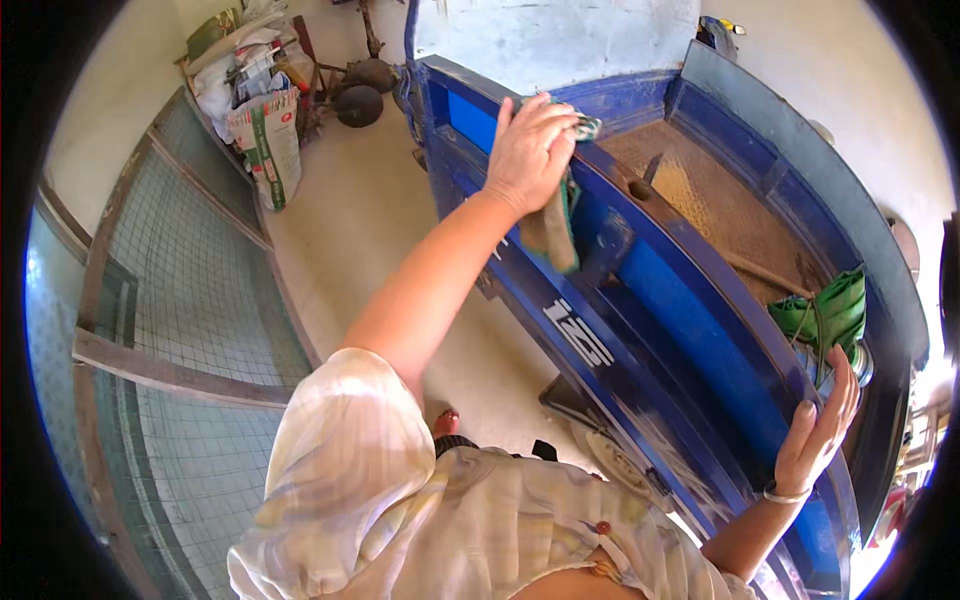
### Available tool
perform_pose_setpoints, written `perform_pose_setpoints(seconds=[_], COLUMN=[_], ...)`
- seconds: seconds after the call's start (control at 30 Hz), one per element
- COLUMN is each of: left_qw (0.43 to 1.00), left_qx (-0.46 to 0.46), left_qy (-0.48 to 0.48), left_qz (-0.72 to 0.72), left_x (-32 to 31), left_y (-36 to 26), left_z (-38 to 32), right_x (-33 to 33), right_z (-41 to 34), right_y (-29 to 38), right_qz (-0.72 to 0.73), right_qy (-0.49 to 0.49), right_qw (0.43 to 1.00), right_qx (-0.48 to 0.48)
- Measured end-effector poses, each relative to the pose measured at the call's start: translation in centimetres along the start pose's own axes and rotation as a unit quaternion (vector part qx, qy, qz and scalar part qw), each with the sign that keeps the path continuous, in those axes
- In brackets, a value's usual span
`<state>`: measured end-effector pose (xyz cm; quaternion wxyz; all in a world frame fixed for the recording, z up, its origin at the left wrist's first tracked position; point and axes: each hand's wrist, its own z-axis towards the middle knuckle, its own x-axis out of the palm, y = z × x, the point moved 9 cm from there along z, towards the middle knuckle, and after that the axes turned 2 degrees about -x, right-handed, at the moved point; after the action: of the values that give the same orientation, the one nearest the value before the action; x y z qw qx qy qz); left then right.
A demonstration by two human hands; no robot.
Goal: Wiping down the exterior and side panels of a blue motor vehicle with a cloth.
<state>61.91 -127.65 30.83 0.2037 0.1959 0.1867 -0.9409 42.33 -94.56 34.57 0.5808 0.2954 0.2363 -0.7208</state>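
Note:
My left hand (529, 154) grips a folded cloth (553, 236) on the top rail (675, 217) of a blue metal side panel (667, 300). The cloth hangs down over the panel's outer face, and a patterned end of it shows past my fingers. This panel is one wall of a vehicle's cargo bed (637, 150). Farther along the same rail is my right hand (817, 427), fingers spread, with nothing seen in it. Its palm side is hidden, so how firmly it rests there is unclear. White lettering marks the panel's lower band.
Inside the bed lie a green cloth bundle (832, 300) and a wooden stick (765, 274). Wood-framed mesh panels (202, 247) lean at the left wall. Beyond them stand a printed woven sack (266, 142) and dark metal discs (360, 105). A wheel (611, 454) shows beneath the panel.

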Motion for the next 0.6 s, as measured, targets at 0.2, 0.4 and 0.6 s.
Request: perform_pose_setpoints(seconds=[0.2, 0.4, 0.6], left_qw=[0.992, 0.974, 0.993], left_qx=[-0.045, -0.105, -0.011], left_qy=[0.08, 0.096, -0.095], left_qz=[0.09, 0.175, 0.075], left_x=[-1.0, -1.9, -3.8], left_y=[13.2, 25.5, 22.5], left_z=[3.3, 6.5, 5.7], right_x=[1.0, 1.9, 2.6], right_z=[0.2, 0.4, 1.1], right_y=[-0.1, -0.8, -0.6], right_qz=[-0.073, -0.111, -0.127], right_qy=[0.019, 0.041, 0.042], right_qw=[0.997, 0.99, 0.988], right_qx=[0.027, 0.076, 0.081])
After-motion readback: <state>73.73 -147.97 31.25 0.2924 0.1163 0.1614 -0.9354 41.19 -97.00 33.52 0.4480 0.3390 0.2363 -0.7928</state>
